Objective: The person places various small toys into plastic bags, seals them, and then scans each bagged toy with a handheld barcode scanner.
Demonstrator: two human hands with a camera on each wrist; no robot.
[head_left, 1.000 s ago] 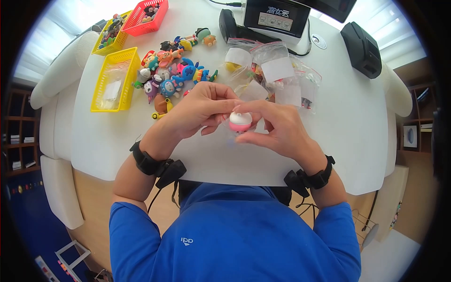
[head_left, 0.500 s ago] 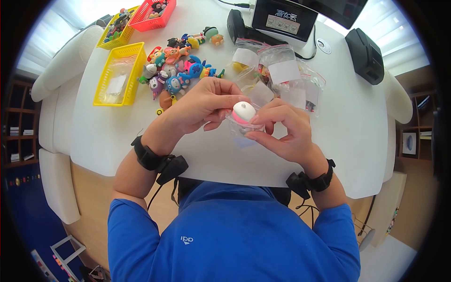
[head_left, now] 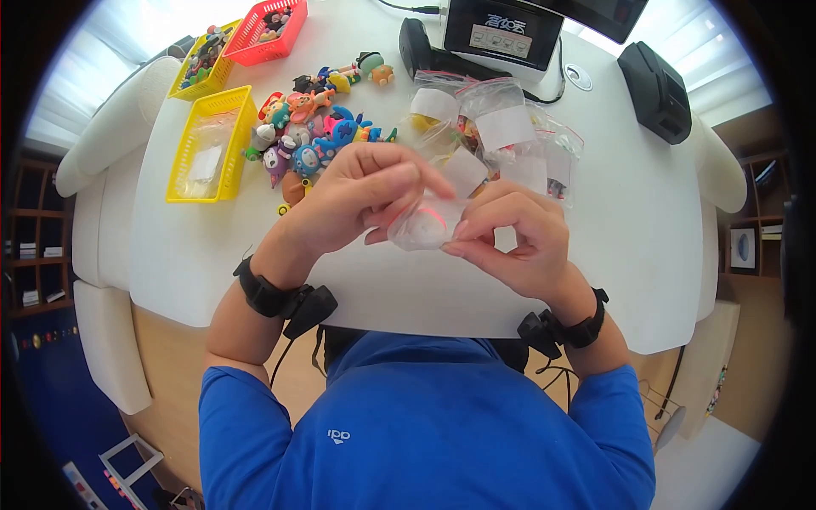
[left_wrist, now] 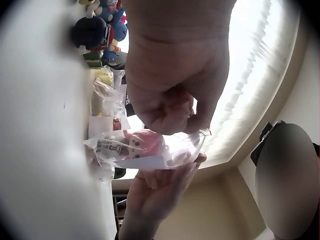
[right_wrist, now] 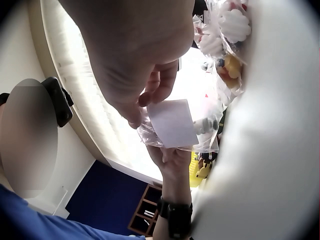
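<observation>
toy [head_left: 427,223] now blurred inside bag [head_left: 416,231], hands [head_left: 357,200] hiding it.

My white table [head_left: 646,246] fills the middle of the head view. At its upper left lie a red basket [head_left: 265,32] and two yellow baskets [head_left: 206,144], one [head_left: 201,59] just beside the red. A heap of small toy figures [head_left: 310,127] lies right of them. Clear bags with white labels [head_left: 501,136] are piled at upper centre. Along the top edge stand a screen device [head_left: 501,30] and a black machine [head_left: 654,89].
</observation>
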